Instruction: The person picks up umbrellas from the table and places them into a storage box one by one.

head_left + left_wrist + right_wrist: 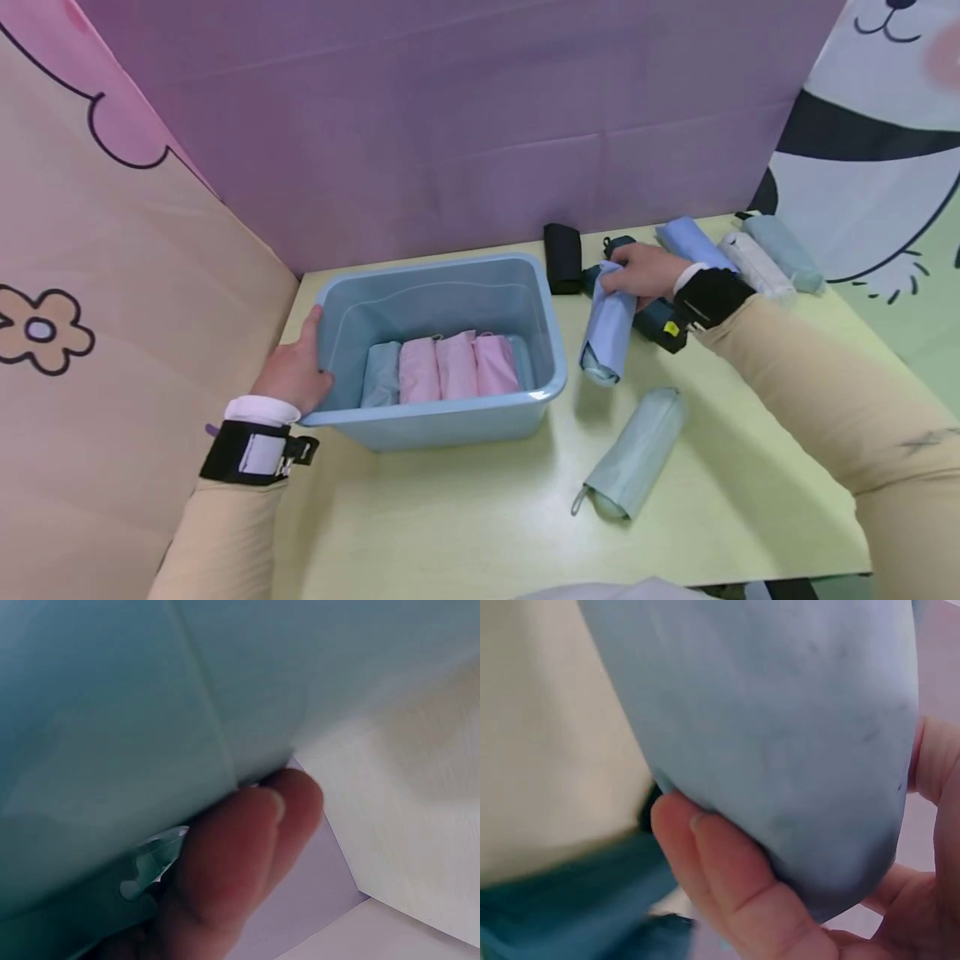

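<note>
The fingers of your right hand (651,271) are curled round the upper end of a periwinkle-blue, cloth-sleeved folded umbrella (609,321); holding it there seems to leave its lower end free. Its long axis slants steeply downward from those fingers, the lower end pointing towards you and slightly left, apparently clear of the pale yellow desk (450,517). Your left hand (296,371) grips the left rim of a light-blue, rectangular plastic bin (450,427), probably to keep it steady. Right of those fingers, inside the bin, a grey-blue fabric roll (382,375) and three pink fabric rolls (457,367) sit side by side, presumably to save room. Nearer you than the right fingers, a sage-green folded umbrella (637,454) lies slantwise, looped end towards you.
</note>
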